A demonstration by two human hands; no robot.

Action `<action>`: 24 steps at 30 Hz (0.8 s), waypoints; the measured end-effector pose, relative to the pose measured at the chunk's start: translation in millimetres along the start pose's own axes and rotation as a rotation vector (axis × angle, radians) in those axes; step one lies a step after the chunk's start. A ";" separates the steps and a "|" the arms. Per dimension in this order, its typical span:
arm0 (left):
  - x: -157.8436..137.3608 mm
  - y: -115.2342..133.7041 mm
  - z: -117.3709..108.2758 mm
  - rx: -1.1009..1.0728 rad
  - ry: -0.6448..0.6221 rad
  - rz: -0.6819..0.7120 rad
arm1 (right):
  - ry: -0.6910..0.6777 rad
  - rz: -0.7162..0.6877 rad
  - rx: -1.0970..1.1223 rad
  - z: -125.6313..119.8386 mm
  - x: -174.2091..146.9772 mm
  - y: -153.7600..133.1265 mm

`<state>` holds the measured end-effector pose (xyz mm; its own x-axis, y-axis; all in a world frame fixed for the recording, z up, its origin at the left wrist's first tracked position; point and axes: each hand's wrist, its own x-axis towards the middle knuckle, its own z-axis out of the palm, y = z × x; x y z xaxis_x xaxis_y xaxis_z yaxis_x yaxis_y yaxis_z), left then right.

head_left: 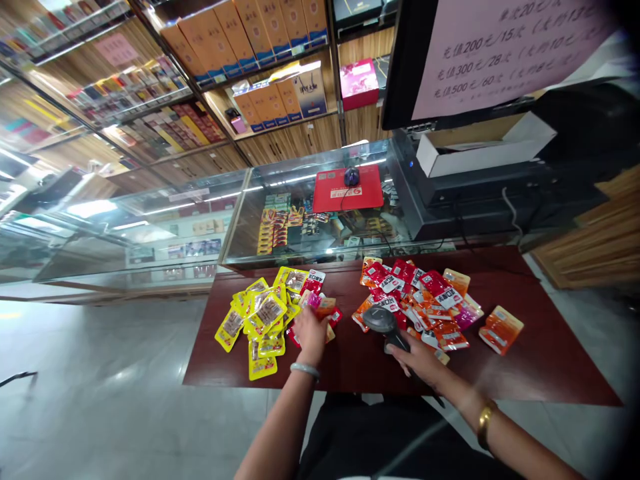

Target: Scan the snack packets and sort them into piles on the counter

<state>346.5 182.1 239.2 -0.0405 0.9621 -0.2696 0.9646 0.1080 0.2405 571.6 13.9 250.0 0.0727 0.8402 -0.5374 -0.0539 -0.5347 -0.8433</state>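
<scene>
My left hand (311, 337) is over a small group of red, pink and orange snack packets, its fingers closed on a pink-and-orange snack packet (314, 300); the fingertips are partly hidden. Just left of it lies a heap of yellow snack packets (270, 311) with clear windows. In my right hand (413, 357) is a dark handheld barcode scanner (380, 320), gripped by its handle, its head over the near left edge of a pile of red and orange snack packets (433, 300). One orange packet (501, 329) lies apart on the right.
The packets lie on a dark red-brown table (545, 360). Behind it stands a glass display counter (280, 183) with a red mouse pad (325, 193) and a mouse (351, 176). A monitor (407, 73) and an open white box (465, 163) stand at the right. Stocked shelves (280, 130) line the back.
</scene>
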 end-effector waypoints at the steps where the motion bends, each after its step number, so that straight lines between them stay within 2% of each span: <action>1: 0.1 -3.9 -5.1 0.057 0.093 0.020 | 0.007 0.005 0.002 -1.0 -2.0 3.1; 2: -0.8 -4.7 -7.2 0.096 0.143 0.070 | 0.014 0.007 0.003 -2.2 -4.0 6.4; 3: -2.9 -2.1 -5.9 0.114 0.140 0.145 | 0.020 0.007 0.004 -3.5 -5.8 9.6; 5: -9.6 12.4 5.7 0.117 0.025 0.295 | 0.029 0.008 0.008 -6.1 -9.4 15.4; 7: -17.4 35.1 24.3 0.098 -0.086 0.377 | 0.034 0.018 0.016 -8.5 -12.9 19.0; 10: -24.7 69.0 48.9 0.083 -0.154 0.391 | 0.040 0.046 0.018 -12.2 -18.5 18.8; 13: -23.4 85.5 56.9 0.124 -0.193 0.367 | 0.062 0.058 -0.012 -16.7 -23.1 12.9; 16: -18.3 79.5 50.7 0.100 -0.291 0.252 | 0.078 0.033 -0.058 -20.4 -23.6 5.1; 19: -17.1 60.1 40.7 0.025 -0.363 0.169 | 0.067 0.006 -0.085 -19.3 -17.5 -1.4; 24: -27.1 37.8 35.3 -0.008 -0.296 0.179 | -0.061 -0.028 -0.047 -7.5 2.6 -10.5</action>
<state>393.2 151.3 222.8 0.2076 0.8516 -0.4813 0.9475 -0.0528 0.3152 579.8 21.0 257.4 0.0122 0.8581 -0.5133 -0.0055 -0.5133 -0.8582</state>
